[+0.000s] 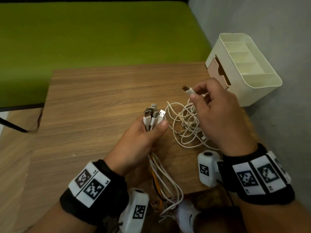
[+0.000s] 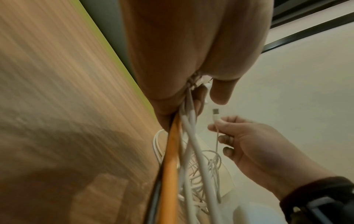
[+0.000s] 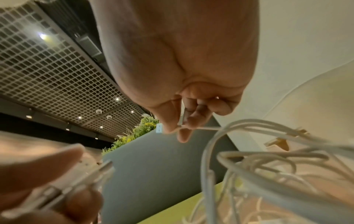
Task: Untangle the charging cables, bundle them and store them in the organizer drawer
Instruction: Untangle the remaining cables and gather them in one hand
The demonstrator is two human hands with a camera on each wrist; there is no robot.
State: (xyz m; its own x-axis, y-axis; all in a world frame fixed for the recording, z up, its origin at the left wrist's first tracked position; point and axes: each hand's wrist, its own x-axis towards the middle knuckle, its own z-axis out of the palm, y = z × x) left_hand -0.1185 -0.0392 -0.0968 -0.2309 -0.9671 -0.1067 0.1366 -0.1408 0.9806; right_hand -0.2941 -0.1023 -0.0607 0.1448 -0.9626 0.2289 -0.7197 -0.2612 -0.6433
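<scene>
My left hand [image 1: 148, 132] grips a bunch of cables just below their USB plugs [image 1: 154, 113], which stick up together. White strands and one orange cable [image 2: 170, 166] hang down from that fist past the table edge. To the right, a tangle of white cables [image 1: 186, 126] lies on the wooden table [image 1: 101, 98]. Above it, my right hand [image 1: 217, 111] pinches one white USB plug [image 1: 189, 90] between thumb and fingers, its cord trailing down into the tangle. The cream organizer [image 1: 244, 68] stands at the table's far right corner, with its wood-coloured drawer [image 1: 218, 71] facing left.
A green surface [image 1: 101, 34] lies beyond the table. A grey wall [image 1: 269, 22] runs along the right behind the organizer. A white shoe [image 1: 186, 216] shows below the table's near edge. A dark metal leg [image 1: 13, 126] stands at the left.
</scene>
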